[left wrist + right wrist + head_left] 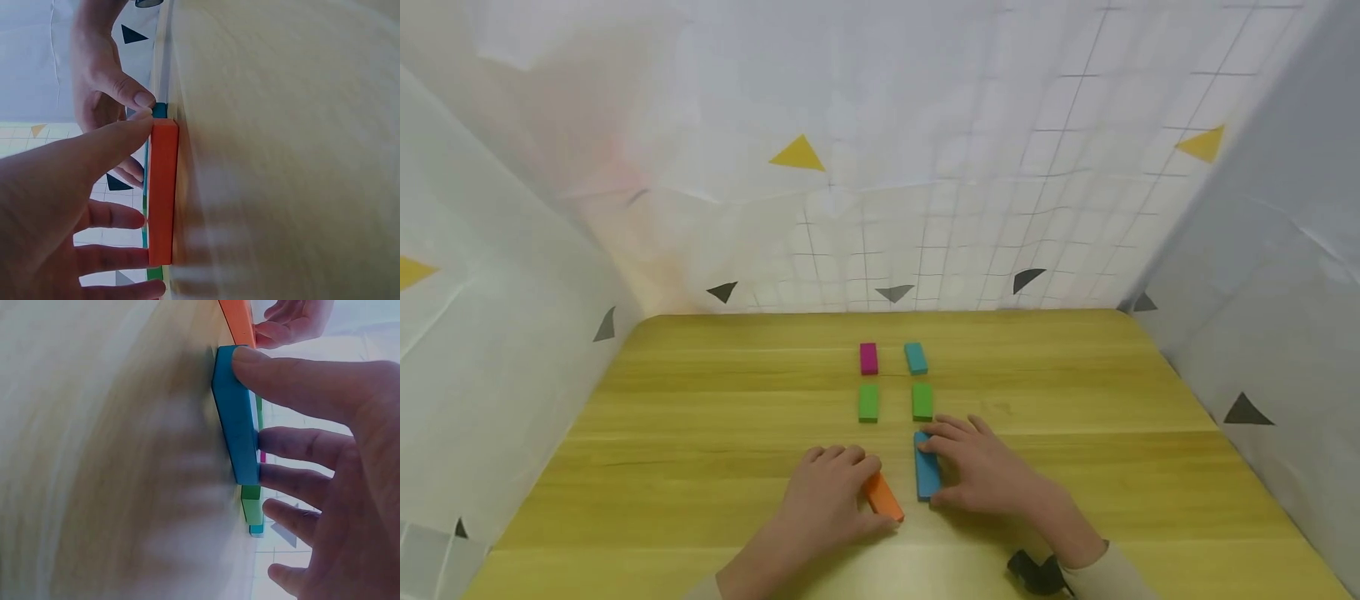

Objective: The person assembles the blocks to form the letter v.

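Note:
My left hand [829,498] grips an orange block [885,501], thumb at its near end and fingers at the far end. The orange block stands tilted to the blue one in the head view. To its right, my right hand [988,473] holds a longer-looking blue block [928,473], with the thumb [281,378] on its near end and fingertips by its far part. In the right wrist view the blue block [235,419] lies low over the wooden surface; whether it touches is hard to tell.
Beyond the hands, two green blocks [868,404] stand side by side, with a magenta block [868,359] and a teal block [916,358] behind them. A black object [1036,573] is by the right wrist. White sheeting [880,225] borders the wooden table [700,400].

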`<state>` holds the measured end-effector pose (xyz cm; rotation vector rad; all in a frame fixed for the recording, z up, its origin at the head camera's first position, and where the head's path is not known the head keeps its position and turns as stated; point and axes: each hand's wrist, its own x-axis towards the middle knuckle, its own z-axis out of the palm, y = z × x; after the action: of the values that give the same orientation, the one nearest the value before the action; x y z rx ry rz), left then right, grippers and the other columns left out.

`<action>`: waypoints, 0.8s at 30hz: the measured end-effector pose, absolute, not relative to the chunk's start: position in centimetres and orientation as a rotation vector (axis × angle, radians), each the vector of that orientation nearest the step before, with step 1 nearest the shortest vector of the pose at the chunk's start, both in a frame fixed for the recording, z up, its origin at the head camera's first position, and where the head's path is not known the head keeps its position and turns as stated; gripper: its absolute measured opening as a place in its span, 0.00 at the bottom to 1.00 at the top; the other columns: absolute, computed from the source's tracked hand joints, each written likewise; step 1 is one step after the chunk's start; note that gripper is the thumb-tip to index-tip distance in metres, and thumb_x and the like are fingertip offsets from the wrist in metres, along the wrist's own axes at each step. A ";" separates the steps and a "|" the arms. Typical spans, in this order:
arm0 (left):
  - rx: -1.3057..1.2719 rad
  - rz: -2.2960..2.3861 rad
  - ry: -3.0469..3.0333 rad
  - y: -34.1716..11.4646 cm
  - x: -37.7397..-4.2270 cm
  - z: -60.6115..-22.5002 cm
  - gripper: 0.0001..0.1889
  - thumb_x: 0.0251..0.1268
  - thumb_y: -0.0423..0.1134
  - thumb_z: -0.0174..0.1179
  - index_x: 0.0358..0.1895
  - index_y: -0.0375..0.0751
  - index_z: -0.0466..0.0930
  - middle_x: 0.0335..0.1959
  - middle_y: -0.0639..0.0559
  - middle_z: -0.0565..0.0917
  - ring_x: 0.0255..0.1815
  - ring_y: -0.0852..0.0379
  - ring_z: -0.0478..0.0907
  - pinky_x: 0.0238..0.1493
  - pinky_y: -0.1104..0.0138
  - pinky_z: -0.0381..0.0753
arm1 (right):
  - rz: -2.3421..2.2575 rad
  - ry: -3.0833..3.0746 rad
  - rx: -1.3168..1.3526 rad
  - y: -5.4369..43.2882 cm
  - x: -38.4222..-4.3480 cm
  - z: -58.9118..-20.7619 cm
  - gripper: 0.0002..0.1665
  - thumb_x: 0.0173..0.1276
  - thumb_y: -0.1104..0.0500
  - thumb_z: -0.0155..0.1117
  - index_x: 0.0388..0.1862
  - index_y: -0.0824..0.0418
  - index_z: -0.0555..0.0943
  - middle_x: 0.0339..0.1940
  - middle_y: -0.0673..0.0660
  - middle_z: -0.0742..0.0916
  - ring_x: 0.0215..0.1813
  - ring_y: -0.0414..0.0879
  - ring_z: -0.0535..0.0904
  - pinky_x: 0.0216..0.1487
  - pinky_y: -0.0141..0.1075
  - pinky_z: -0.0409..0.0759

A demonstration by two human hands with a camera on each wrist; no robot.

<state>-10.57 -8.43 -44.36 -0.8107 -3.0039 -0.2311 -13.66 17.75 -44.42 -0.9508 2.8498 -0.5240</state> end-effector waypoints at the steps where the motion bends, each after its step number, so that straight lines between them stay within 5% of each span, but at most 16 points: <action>1: -0.810 -0.237 -3.006 -8.5 -10.6 -44.4 0.33 0.48 0.79 0.59 0.51 0.61 0.80 0.52 0.59 0.82 0.54 0.51 0.79 0.60 0.48 0.74 | -0.522 2.853 -0.952 17.7 -13.7 -44.5 0.39 0.54 0.38 0.76 0.63 0.50 0.78 0.72 0.51 0.75 0.78 0.58 0.62 0.73 0.69 0.53; 24: -0.804 -0.268 -2.960 -8.7 -10.4 -44.6 0.32 0.49 0.78 0.59 0.48 0.60 0.80 0.49 0.60 0.82 0.51 0.52 0.80 0.57 0.51 0.75 | -0.423 3.017 -0.967 17.6 -13.1 -44.5 0.42 0.49 0.35 0.76 0.63 0.48 0.78 0.69 0.51 0.79 0.74 0.53 0.69 0.73 0.67 0.55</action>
<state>-10.41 -8.68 -44.63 -0.8043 -2.9601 -0.2680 -13.12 17.64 -44.53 -0.9675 3.0175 -0.4231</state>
